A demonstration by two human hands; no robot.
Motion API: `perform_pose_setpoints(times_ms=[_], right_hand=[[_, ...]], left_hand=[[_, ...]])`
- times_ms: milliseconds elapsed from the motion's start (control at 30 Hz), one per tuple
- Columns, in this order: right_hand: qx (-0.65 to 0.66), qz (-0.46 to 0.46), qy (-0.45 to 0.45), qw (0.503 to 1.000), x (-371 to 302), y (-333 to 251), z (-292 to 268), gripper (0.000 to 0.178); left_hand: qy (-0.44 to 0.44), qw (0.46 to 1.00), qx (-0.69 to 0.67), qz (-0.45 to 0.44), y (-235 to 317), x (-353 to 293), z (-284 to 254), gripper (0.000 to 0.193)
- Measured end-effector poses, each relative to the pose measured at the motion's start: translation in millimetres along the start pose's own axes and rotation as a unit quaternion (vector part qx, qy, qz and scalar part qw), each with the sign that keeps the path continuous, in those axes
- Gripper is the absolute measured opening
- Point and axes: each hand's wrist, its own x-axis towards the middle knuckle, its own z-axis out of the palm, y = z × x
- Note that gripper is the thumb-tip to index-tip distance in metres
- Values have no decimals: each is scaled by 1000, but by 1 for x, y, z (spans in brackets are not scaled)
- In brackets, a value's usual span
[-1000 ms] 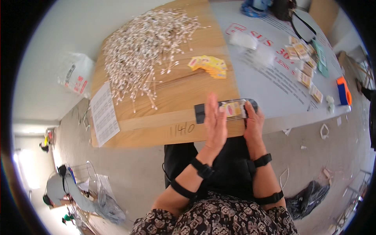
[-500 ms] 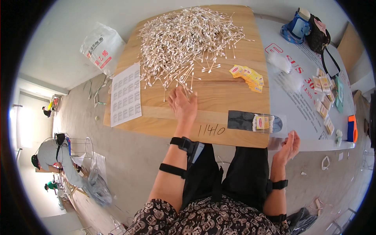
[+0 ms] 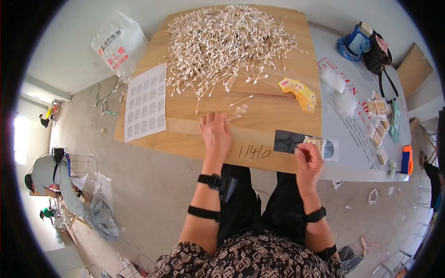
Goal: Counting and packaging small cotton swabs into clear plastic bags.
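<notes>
My left hand (image 3: 215,132) is closed over the near part of the wooden table, with a few cotton swabs (image 3: 239,111) sticking out at its fingertips, blurred by motion. One loose cotton swab (image 3: 241,100) lies just beyond them. My right hand (image 3: 309,164) has its thumb and fingers pinched together at a row of cotton swabs with a yellow card (image 3: 315,140). That row rests on a dark strip (image 3: 285,141) at the table's right front corner, and my fingers cover part of it. What the pinch holds, if anything, is hidden.
A large heap of cotton swabs (image 3: 227,44) covers the back of the table (image 3: 194,143). A printed sheet (image 3: 146,104) lies left, yellow cards (image 3: 299,94) right. On the grey side table are small swab packs (image 3: 378,111), bags (image 3: 357,44) and an orange-and-blue object (image 3: 407,160). Other people work far left.
My left hand has drawn back slightly from the heap with a few cotton swabs. My right hand has moved left from beside the table onto the row of swabs and pinched its fingers.
</notes>
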Motion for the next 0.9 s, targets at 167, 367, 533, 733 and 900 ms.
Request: perform_pose_setpoints(times_ms=[167,367,533,733,900], right_hand=[[-60,-30,-107,992,13,-10,48,27],[-89,-80,-133,984,38,-1,56,37],[-174,-148,-144,963,33,-5,47,34],[-178,-151,-150,961,43,2,54,24],[-165,-153,-138,964,43,7,55,19]], left_hand=[[-92,957,-130,241,29,-28,-14,20],[-78,957,-110,257,42,-16,-14,52],[-136,975,-11,173,35,-48,-27,72],[-163,972,52,161,29,-22,-17,79],[-181,967,56,168,25,-6,-10,80]])
